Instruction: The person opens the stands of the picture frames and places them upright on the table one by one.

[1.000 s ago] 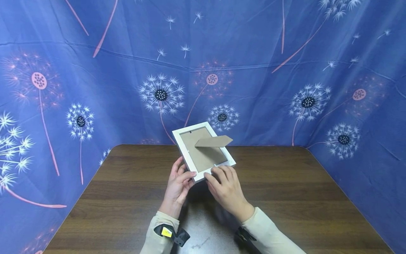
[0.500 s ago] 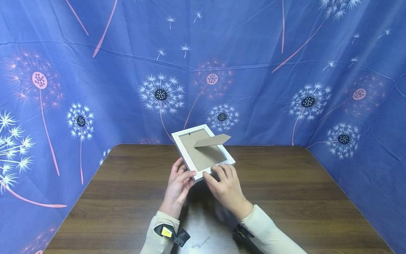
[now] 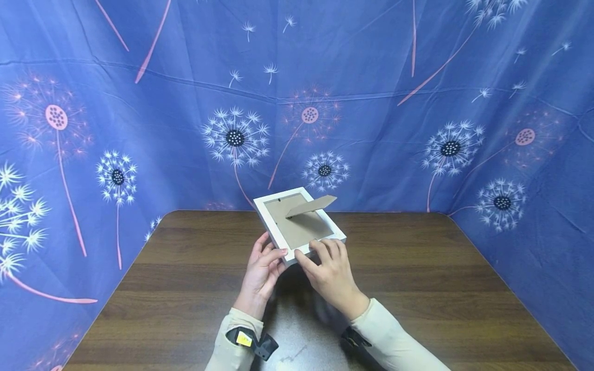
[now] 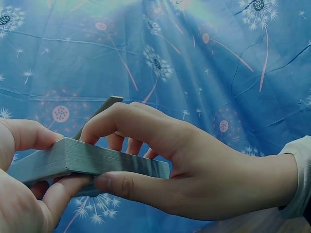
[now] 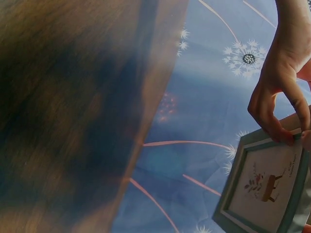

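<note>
In the head view, a white picture frame [image 3: 275, 226] is held above the table, its back turned up. A brown easel leg [image 3: 312, 206] sticks out from its cardboard backing [image 3: 301, 232]. My left hand [image 3: 262, 270] pinches the near left corner, thumb on top and fingers beneath. My right hand [image 3: 331, 270] grips the near edge, and in the left wrist view its fingers curl over the frame [image 4: 97, 158] while its thumb lies along the side. The frame's front, with a small printed picture [image 5: 265, 187] of a potted plant, shows in the right wrist view.
A dark brown wooden table [image 3: 185, 288] spreads below both hands. Blue curtain cloth [image 3: 380, 129] with dandelion prints hangs behind it and along both sides. Black bands [image 3: 250, 340] sit on both wrists over pale sleeves.
The frame has tilted flatter, its far edge sinking a little while the near left corner stays about where it was. Both hands keep their hold, and the easel leg stays out.
</note>
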The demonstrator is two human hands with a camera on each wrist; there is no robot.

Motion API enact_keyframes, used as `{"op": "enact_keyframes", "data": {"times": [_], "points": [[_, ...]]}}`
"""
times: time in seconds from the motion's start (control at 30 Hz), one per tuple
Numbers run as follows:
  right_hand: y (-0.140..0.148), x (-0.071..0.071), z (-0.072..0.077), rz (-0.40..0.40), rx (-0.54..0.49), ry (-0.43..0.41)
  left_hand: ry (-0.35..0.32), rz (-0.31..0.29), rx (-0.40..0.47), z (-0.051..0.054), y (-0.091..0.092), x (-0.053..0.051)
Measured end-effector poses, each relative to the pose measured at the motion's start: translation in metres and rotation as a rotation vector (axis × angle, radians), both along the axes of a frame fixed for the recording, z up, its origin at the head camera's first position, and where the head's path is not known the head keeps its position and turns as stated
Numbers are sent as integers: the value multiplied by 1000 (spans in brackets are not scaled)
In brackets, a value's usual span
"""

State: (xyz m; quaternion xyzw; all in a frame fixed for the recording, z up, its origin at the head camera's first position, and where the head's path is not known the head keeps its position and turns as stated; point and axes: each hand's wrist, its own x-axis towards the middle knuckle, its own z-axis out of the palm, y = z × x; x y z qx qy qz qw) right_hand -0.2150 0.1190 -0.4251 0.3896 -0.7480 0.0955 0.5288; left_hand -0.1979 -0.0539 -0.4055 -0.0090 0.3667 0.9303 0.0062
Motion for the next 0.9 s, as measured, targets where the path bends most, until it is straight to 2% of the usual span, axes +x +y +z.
{"op": "enact_keyframes", "data": {"times": [0.23,0.5,0.73,0.9], "points": [[2,-1,1,7,6,10,-24,-54,3,0,-1,0],[3,0,2,29,-27,-23,-26,-68,13,1,0,0],[4,0,3,31,-7,-25,-44,-73,13,-3,1,-2],[6,0,5,30,-4,-18,-26,-91,-10,-5,2,-3]]}}
